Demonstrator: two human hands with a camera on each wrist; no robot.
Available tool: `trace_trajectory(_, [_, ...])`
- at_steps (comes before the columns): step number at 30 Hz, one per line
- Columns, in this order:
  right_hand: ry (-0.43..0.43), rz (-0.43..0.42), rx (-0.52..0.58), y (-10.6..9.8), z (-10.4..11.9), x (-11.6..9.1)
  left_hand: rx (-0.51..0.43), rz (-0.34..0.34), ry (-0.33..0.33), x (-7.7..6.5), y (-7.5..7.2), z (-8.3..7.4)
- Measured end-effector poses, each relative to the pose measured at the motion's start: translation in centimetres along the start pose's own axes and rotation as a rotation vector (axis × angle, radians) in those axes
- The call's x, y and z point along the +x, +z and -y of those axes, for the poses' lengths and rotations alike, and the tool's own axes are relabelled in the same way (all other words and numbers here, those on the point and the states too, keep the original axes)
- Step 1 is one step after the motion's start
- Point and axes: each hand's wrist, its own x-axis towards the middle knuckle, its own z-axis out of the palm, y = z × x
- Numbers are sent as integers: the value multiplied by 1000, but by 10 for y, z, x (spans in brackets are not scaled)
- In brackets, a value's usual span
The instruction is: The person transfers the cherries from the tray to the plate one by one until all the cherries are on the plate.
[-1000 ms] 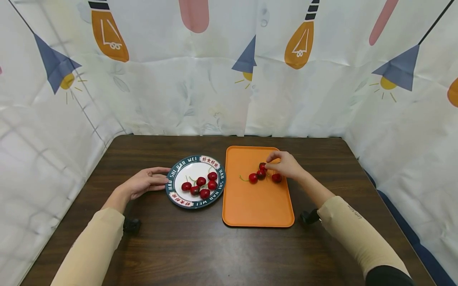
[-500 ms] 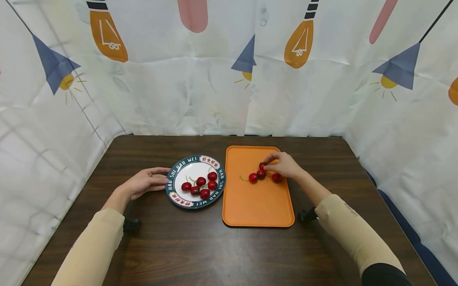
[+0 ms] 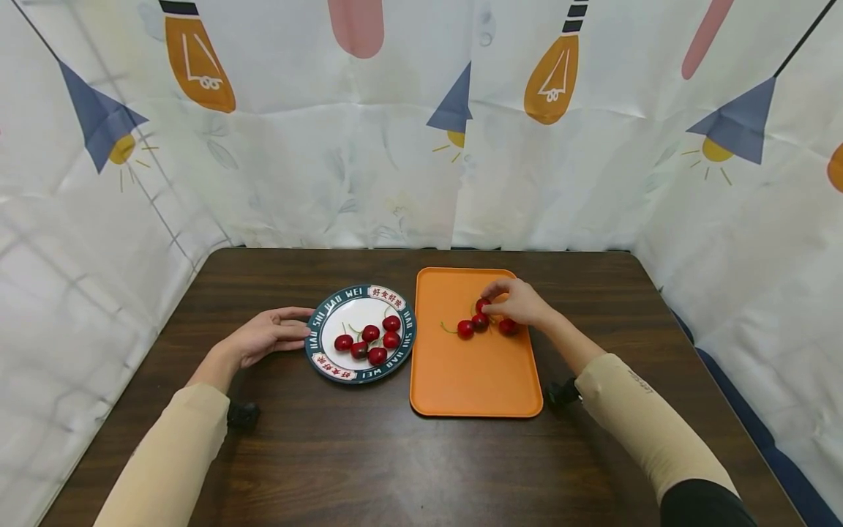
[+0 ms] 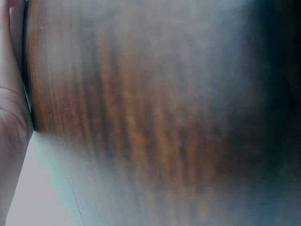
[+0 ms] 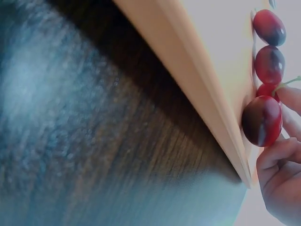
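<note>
My left hand (image 3: 266, 338) lies at the left side of a round plate (image 3: 319, 320) with a dark green lettered rim, its straight fingers touching that rim. Several red cherries (image 3: 370, 334) with stems sit on the plate's white middle. To the right, an orange tray (image 3: 474, 384) bears a small cluster of cherries (image 3: 465, 329). Over its far right part, my right hand (image 3: 525, 304) pinches the farthest cherry (image 3: 483, 305) between thumb and fingers. In the right wrist view a thin green stem (image 5: 287, 84) crosses by a fingertip, and a dark red cherry (image 5: 262, 121) is nearest the camera.
Plate and tray stand side by side on a dark brown wooden table (image 3: 316, 454). The tray has a low raised edge (image 5: 188, 66). A white patterned curtain (image 3: 388, 183) surrounds the table's back and sides.
My right hand has shifted slightly left, and the cherry at its fingertips has moved a little with it. The left hand and plate have stayed in place.
</note>
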Motion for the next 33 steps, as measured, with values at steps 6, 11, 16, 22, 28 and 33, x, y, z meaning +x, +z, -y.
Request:
trace_trajectory(6, [-12, 15, -33, 1, 2, 2, -5, -3, 1, 1, 0, 0])
trace_trajectory(11, [-16, 9, -53, 1, 2, 3, -8, 0, 0, 1, 0, 0])
trace_trajectory(16, [-16, -16, -53, -2, 5, 2, -8, 0, 3, 2, 1, -1])
trace_trajectory(22, [-16, -48, -32, -4, 12, 2, -7, -9, 0, 2, 2, -1])
trace_trajectory(28, [-65, -93, 7, -3, 24, 6, -6, -7, 4, 1, 1, 0])
trace_trajectory(33, [-94, -102, 31, 4, 34, 10, -4, -7, 5, 0, 1, 0])
